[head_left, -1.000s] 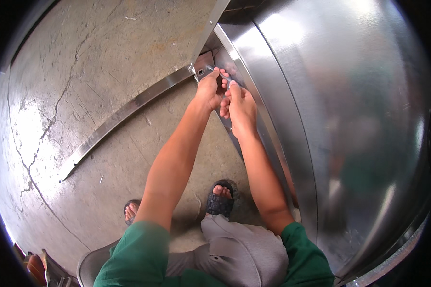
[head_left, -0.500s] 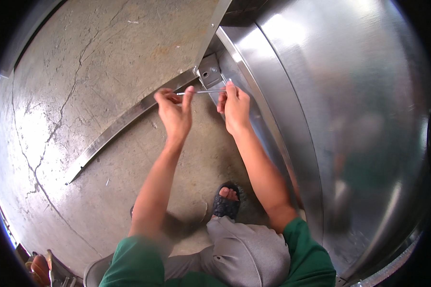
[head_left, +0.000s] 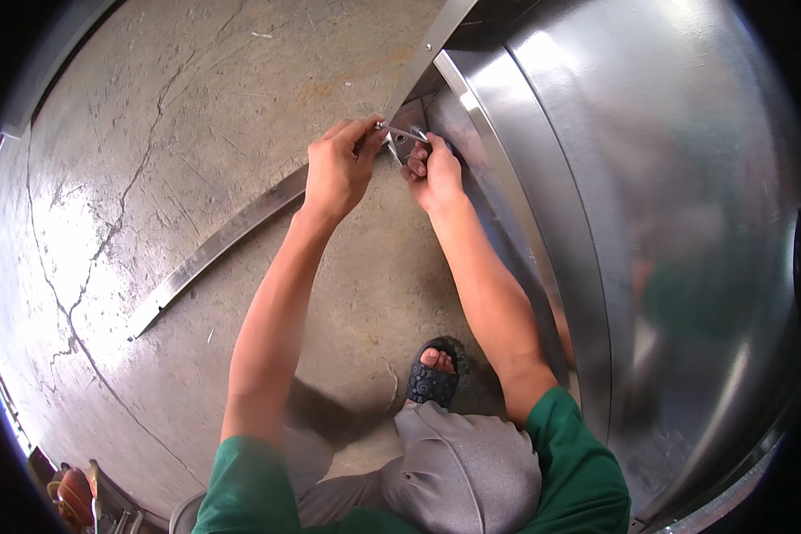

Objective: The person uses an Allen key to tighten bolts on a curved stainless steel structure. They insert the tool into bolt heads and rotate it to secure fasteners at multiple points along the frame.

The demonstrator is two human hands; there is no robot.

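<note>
Left hand (head_left: 340, 167) and right hand (head_left: 438, 178) pinch thin rod (head_left: 403, 133), upper middle of frame, near metal plate (head_left: 410, 115); fingertip-only grip, so a bump could drop it onto floor (head_left: 240, 125)

Single view: head-worn wide fisheye, stationed above the thin metal rod (head_left: 402, 133) and back on the wearer's side, facing steeply down, near range.
</note>
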